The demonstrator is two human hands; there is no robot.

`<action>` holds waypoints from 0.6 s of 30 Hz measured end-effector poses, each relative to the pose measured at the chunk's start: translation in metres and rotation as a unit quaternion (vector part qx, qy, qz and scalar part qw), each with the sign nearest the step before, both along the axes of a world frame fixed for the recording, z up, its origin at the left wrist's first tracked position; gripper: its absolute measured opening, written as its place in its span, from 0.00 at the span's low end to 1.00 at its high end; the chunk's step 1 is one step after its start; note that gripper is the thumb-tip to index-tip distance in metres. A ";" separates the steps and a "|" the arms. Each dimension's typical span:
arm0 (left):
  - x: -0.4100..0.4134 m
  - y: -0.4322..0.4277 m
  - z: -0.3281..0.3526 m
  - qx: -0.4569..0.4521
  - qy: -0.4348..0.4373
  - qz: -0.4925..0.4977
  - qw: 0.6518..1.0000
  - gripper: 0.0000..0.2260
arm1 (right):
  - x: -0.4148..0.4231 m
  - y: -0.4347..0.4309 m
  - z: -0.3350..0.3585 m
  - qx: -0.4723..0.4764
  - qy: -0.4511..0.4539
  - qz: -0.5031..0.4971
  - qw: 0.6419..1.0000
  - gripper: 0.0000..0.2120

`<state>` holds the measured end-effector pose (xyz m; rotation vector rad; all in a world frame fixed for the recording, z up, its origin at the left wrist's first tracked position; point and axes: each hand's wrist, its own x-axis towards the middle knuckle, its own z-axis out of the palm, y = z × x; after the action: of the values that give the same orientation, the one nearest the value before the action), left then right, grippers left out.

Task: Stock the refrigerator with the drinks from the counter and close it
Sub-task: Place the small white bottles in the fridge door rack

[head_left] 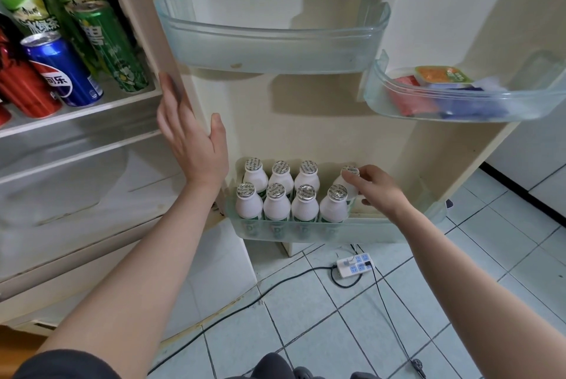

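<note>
Placing step: white foil-capped bottle was pinched by right hand, seven others just left of its fingers; left hand laid flat on refrigerator door. Release judged next.

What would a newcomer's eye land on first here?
The two rows of white bottles packed in the lowest door shelf, with the right hand gripping the back-right bottle. Next, the left hand resting flat on the edge of the fridge door, and the colourful cans on the shelf at upper left.
</note>
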<state>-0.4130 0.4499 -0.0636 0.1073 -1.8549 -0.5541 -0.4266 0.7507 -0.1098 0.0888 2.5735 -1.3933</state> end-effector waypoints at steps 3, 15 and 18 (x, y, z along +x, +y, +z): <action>-0.001 0.000 0.000 0.002 0.000 0.001 1.000 0.22 | -0.001 -0.003 0.003 -0.074 -0.039 0.004 0.996 0.11; -0.001 0.001 0.001 -0.008 0.015 0.000 1.000 0.21 | -0.004 -0.025 0.009 -0.184 -0.103 0.019 0.977 0.05; -0.002 0.001 0.001 -0.007 0.012 -0.002 1.000 0.21 | -0.001 -0.023 0.007 -0.183 -0.105 0.011 0.977 0.08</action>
<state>-0.4147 0.4507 -0.0627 0.0867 -1.8363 -0.5434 -0.4272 0.7275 -0.1029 0.1401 2.1067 -1.7222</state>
